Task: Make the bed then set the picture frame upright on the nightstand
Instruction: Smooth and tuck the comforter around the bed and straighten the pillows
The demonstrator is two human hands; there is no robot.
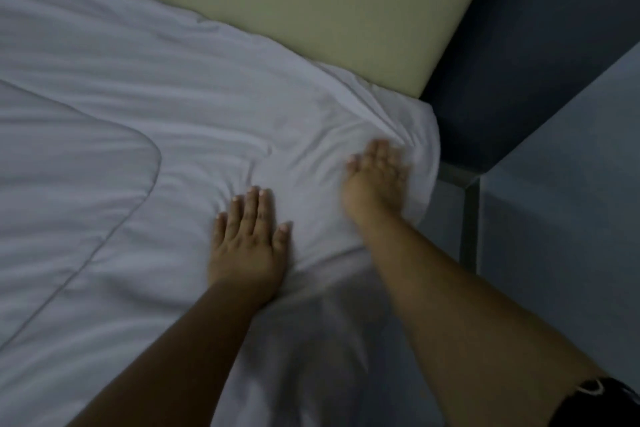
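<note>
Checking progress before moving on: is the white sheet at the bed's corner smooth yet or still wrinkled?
Still wrinkled. Creases fan across the white sheet around the corner, where the right hand presses flat; the left hand lies flat beside it.

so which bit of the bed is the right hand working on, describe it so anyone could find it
Start at the pale yellow headboard and follow its lower edge right to its end at the dark wall. Just below lies the white sheet corner at the mattress edge, where the right hand presses. Unlike the smoother area under the flat left hand, it is bunched into tight wrinkles.
</note>
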